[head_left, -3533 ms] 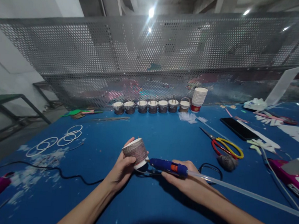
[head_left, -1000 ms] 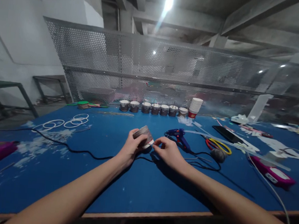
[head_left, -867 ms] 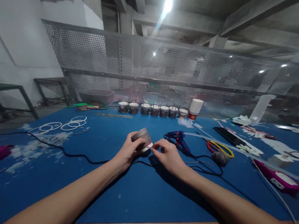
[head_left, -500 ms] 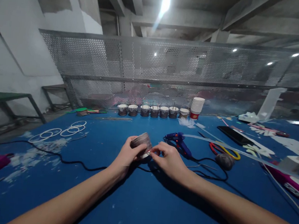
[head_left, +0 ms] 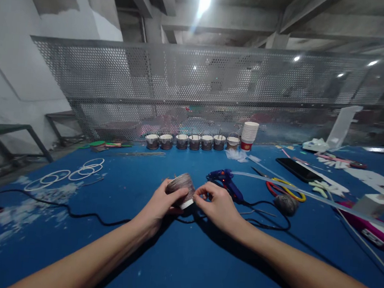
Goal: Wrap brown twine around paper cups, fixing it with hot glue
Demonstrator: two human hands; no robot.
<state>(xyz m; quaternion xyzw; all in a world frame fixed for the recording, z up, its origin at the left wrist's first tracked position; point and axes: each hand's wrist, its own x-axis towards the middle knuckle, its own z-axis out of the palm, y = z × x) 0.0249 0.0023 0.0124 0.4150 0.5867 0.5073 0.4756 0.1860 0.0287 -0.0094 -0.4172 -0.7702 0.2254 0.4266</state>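
Observation:
My left hand [head_left: 160, 206] grips a small paper cup [head_left: 180, 185] wrapped in dark yarn, tipped on its side just above the blue table [head_left: 169, 257]. My right hand [head_left: 216, 204] is closed in a pinch at the cup's white bottom rim; what its fingertips press is too small to make out. A blue hot glue gun [head_left: 224, 182] with a clear glue stick lies on the table just behind my right hand, its black cord looping beside it.
Several yarn-wrapped cups [head_left: 192, 141] and a stack of white paper cups [head_left: 248, 135] line the back edge by the perforated metal screen. Scissors [head_left: 284, 191], a yarn ball [head_left: 285, 203] and a phone [head_left: 298, 169] lie right. White rings [head_left: 76, 174] lie left. A black cord [head_left: 57, 206] crosses the table.
Since the earliest frame my right hand has put the glue gun down on the table and moved to pinch the cup's bottom. In the last second the hands barely moved.

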